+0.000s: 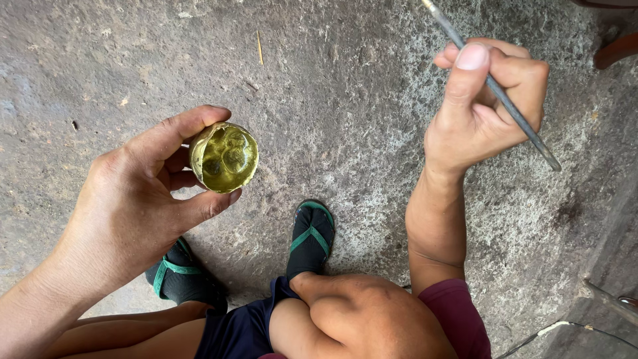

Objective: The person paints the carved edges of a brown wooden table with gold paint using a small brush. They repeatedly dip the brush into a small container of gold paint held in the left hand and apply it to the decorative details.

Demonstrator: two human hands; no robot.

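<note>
left hand [133,206] – fingers pinch brass cup [224,158] by its rim, above the floor [332,100] | right hand [488,100] – closed on thin rod [495,86], right of cup | likely hard, light, smooth – hold rim

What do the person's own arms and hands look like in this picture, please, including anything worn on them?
Both hands are bare: no gloves, rings, watch or bands show on the left hand or the right hand. The left forearm is uncovered as far as the picture's edge. The right forearm is uncovered up to a short maroon sleeve near the elbow. The right thumbnail is short and pale.
</note>
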